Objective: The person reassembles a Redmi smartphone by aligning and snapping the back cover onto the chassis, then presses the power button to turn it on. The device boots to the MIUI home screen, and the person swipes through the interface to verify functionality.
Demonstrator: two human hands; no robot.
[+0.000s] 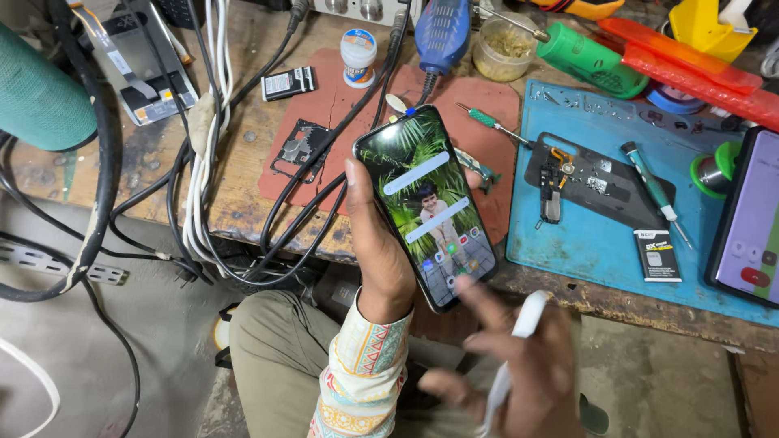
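Note:
My left hand (375,243) holds a black smartphone (426,203) upright over the bench edge, its lit screen showing a home page with a palm-leaf wallpaper. My thumb lies along the phone's left edge. My right hand (519,365) is low in front, blurred, with a white slim tool (519,332) held in it and the index finger stretched toward the phone's lower right corner. A patterned sleeve (361,373) covers my left wrist.
A blue work mat (584,243) carries an opened black phone frame (584,178), a battery (657,255) and a screwdriver (653,186). A second lit phone (751,219) lies at the right edge. A reddish mat (479,105), cables (203,162), a small jar (358,57) and a green tool (588,61) crowd the bench.

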